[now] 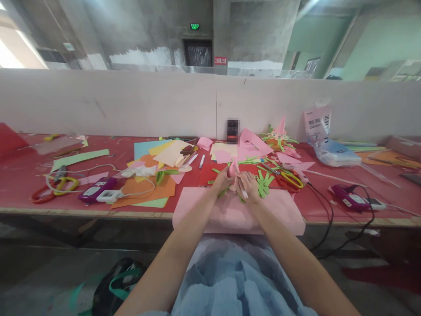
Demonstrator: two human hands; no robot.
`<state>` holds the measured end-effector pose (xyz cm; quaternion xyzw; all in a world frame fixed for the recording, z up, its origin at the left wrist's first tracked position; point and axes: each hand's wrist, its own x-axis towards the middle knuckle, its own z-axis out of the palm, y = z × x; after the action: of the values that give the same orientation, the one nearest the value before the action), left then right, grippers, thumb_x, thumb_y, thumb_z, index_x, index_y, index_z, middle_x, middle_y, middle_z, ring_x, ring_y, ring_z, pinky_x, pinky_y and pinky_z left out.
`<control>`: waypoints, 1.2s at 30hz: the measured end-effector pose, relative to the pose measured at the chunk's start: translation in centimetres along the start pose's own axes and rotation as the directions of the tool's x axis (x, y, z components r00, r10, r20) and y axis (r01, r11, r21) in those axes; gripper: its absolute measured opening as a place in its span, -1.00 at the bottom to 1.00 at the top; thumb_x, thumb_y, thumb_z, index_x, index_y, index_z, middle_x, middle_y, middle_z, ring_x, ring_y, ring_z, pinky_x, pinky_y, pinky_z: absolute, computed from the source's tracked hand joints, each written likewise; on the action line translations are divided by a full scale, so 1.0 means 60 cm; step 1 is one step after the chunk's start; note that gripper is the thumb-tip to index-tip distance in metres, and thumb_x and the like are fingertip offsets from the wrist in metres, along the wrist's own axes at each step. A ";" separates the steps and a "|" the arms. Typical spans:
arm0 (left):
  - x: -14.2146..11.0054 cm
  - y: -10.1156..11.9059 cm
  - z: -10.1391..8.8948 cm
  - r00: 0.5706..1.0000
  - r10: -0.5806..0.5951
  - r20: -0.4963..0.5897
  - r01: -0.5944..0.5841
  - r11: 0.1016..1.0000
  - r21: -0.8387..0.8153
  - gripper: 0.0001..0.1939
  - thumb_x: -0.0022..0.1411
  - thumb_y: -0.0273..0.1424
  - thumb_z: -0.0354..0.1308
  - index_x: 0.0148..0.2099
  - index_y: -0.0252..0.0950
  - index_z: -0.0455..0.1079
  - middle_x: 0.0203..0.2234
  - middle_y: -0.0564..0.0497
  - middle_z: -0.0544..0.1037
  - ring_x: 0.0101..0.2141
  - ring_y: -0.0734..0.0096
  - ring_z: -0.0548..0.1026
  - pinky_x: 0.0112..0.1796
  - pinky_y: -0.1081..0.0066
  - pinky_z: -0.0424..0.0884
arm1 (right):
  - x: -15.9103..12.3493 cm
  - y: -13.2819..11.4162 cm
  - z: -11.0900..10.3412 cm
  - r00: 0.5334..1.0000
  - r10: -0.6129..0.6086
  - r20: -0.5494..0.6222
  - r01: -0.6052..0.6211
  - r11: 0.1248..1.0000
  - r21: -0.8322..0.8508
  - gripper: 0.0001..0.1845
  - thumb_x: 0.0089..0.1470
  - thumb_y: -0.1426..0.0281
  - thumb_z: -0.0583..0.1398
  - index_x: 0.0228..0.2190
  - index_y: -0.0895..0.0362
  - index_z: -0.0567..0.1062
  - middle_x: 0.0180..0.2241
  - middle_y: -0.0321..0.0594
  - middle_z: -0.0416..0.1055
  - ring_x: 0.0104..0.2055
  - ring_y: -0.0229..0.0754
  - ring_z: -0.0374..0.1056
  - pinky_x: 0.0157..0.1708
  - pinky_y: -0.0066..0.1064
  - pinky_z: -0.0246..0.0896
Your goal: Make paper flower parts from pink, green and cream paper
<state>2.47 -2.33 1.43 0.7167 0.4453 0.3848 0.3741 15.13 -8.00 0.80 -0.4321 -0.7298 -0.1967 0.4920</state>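
Observation:
My left hand (222, 179) and my right hand (247, 184) meet over a large pink paper sheet (197, 210) at the table's front edge. Both are closed around a small pink paper piece (233, 167) that sticks up between them. My right hand also pinches a thin white stick-like thing (244, 191); what it is I cannot make out. Green paper strips (265, 182) lie fanned out just right of my right hand, on a red sheet (208, 174).
Red table (19, 175) strewn with coloured paper. Yellow-handled scissors (66, 183) and a purple glue gun (97, 188) at left; scissors (289, 179) and another purple glue gun (349, 196) with black cable at right. A white partition wall (131, 103) behind. A dark bag (115, 285) on the floor.

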 end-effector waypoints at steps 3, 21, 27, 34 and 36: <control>0.000 -0.002 0.000 1.000 0.013 0.004 -0.013 1.000 -0.017 -0.64 0.02 -0.37 0.19 -0.10 -0.36 0.31 -0.39 0.02 0.50 -0.42 0.47 0.41 -0.39 0.50 0.34 | -0.001 0.000 0.000 1.000 0.005 0.024 -0.005 1.000 0.014 -0.86 0.13 0.45 0.02 -0.28 0.11 0.36 -0.38 -0.17 0.41 -0.33 -0.14 0.28 -0.31 -0.30 0.15; 0.003 -0.001 -0.001 1.000 -0.013 -0.008 0.013 0.997 0.072 -0.61 0.04 -0.39 0.19 -0.05 -0.35 0.32 -0.31 -0.02 0.52 -0.35 0.41 0.44 -0.33 0.49 0.35 | -0.005 0.006 0.002 0.994 0.112 -0.008 -0.112 0.993 0.030 -0.84 0.14 0.42 0.02 -0.25 0.10 0.36 -0.37 -0.16 0.38 -0.31 -0.12 0.29 -0.30 -0.27 0.16; 0.001 -0.002 -0.003 1.000 0.012 0.007 -0.012 0.999 0.046 -0.64 0.04 -0.37 0.17 -0.08 -0.36 0.32 -0.34 -0.01 0.51 -0.40 0.43 0.43 -0.37 0.48 0.35 | -0.003 0.005 0.001 0.993 0.117 0.003 -0.117 0.993 0.028 -0.82 0.15 0.40 0.01 -0.22 0.07 0.36 -0.32 -0.14 0.38 -0.29 -0.12 0.30 -0.25 -0.23 0.20; -0.001 -0.001 -0.004 1.000 0.021 0.019 -0.022 1.000 0.021 -0.66 0.05 -0.36 0.16 -0.10 -0.35 0.32 -0.36 0.01 0.51 -0.40 0.44 0.42 -0.38 0.50 0.35 | 0.000 0.004 0.000 0.997 0.077 0.005 -0.077 0.997 0.006 -0.83 0.16 0.43 -0.01 -0.23 0.10 0.35 -0.35 -0.15 0.37 -0.30 -0.14 0.30 -0.27 -0.25 0.20; 0.001 -0.003 -0.004 0.999 0.030 0.019 -0.030 0.999 0.032 -0.65 0.05 -0.35 0.16 -0.09 -0.35 0.32 -0.35 0.01 0.50 -0.39 0.44 0.43 -0.36 0.49 0.35 | -0.002 0.004 0.000 0.997 0.073 0.003 -0.073 0.997 -0.003 -0.85 0.16 0.43 0.00 -0.26 0.12 0.35 -0.38 -0.15 0.36 -0.32 -0.14 0.28 -0.30 -0.26 0.18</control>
<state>2.21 -2.20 1.38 0.7328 0.4371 0.3766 0.3608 15.36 -7.91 0.67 -0.4594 -0.7139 -0.1792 0.4971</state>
